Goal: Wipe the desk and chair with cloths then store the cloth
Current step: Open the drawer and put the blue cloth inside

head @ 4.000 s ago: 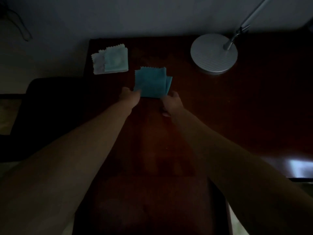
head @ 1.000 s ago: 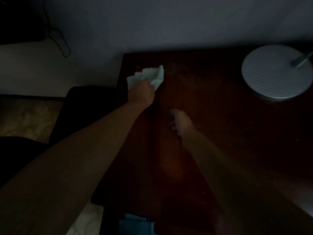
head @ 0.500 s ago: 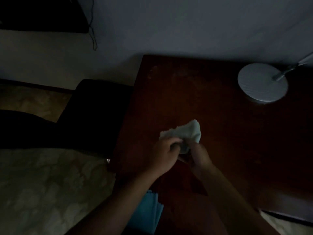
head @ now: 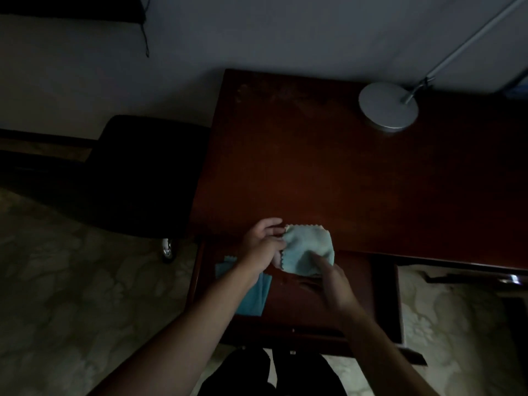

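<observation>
Cloth, pale green (head: 310, 248), zigzag-edged and crumpled, is held between both hands above the front edge of the dark wooden counter (head: 328, 172), over an open drawer (head: 337, 307) below it. Left hand (head: 264, 247): the cloth's left edge is pinched between thumb and fingers (head: 275, 231); the fingers are only partly curled, the upper ones nearly straight. Right hand (head: 333, 281): its fingers are extended onto the cloth's lower right part; the grip is blurred, so whether the cloth is pinched or merely touched cannot be told. A second cloth, blue (head: 251, 292), is seen lying flat in the drawer's left part, partly hidden by the left forearm. A round grey lamp base (head: 388, 108) stands at the counter's far side. A dark chair (head: 137, 172) is placed just left of the counter. Light is poor throughout.
</observation>
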Motion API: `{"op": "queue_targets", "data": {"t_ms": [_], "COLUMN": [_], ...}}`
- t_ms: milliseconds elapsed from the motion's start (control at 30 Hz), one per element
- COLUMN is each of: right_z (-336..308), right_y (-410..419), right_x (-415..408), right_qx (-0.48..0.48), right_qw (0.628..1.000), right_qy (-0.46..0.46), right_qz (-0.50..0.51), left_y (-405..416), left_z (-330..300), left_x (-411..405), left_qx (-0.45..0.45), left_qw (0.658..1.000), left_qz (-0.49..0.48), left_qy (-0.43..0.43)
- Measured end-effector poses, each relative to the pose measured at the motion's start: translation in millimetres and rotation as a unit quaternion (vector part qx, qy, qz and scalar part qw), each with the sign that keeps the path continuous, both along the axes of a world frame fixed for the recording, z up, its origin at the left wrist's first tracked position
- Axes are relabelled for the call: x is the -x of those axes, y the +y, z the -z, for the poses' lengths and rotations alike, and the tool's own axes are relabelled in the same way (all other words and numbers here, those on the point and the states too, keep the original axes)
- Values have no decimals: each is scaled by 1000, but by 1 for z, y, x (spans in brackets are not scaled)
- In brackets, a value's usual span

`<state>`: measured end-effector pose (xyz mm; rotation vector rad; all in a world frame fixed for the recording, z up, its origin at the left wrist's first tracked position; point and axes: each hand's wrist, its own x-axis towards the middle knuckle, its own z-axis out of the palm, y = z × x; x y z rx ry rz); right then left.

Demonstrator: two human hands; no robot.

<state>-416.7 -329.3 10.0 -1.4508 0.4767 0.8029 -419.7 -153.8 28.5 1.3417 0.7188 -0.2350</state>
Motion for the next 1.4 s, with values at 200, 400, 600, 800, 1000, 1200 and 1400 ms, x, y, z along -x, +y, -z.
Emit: {"op": "queue_targets", "data": {"t_ms": [200,400,600,800,1000,1200,1400], "right_z": [36,48,46,50,48,44,28], "right_y": [-25,-42,-36,-31,-20,1,13], "right_x": [51,83,85,84,45,-3,-61], "right_qx": [216,241,253,236,186,111,-40], "right_qw": [963,904,899,935,954,975,959], "right_qy": [114,267,270,244,233,166,187], "right_qz": [-110,-231,-235,-104,12,97,208], "left_y": [-4,3,-21,-30,-30,-35,-33], "left_z": [47,65,63,44,36,25,24], "left_x": [52,99,113,94,67,31,-22], "left_qx": [-146,-188,-106,42,103,188,248], "left_qw": [965,906,873,890,937,907,876], "left_qz": [190,251,299,216,-85,-304,-379], "left_qy": [102,286,372,399,324,223,166]}}
